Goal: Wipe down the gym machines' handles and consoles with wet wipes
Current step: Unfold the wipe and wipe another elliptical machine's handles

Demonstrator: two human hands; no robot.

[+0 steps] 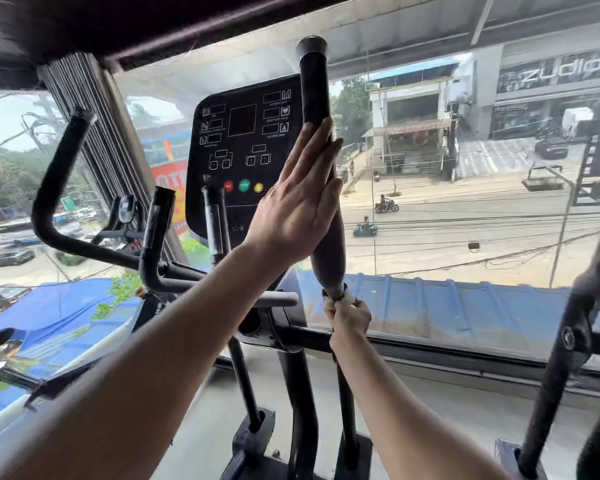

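A tall black padded handle (315,84) of an elliptical machine rises in front of the window, right of the black console (243,133). My left hand (298,202) lies flat against the handle's left side, fingers straight and pointing up. My right hand (349,318) grips a white wet wipe (347,297) wrapped around the lower end of the handle's padding. The console shows dark displays and red, green and yellow buttons.
A curved left handle (54,188) and shorter inner grips (156,230) stand left of the console. Another machine's black arm (575,341) rises at the right edge. A big window (465,202) overlooks a street directly ahead. Machine pedals and base sit below.
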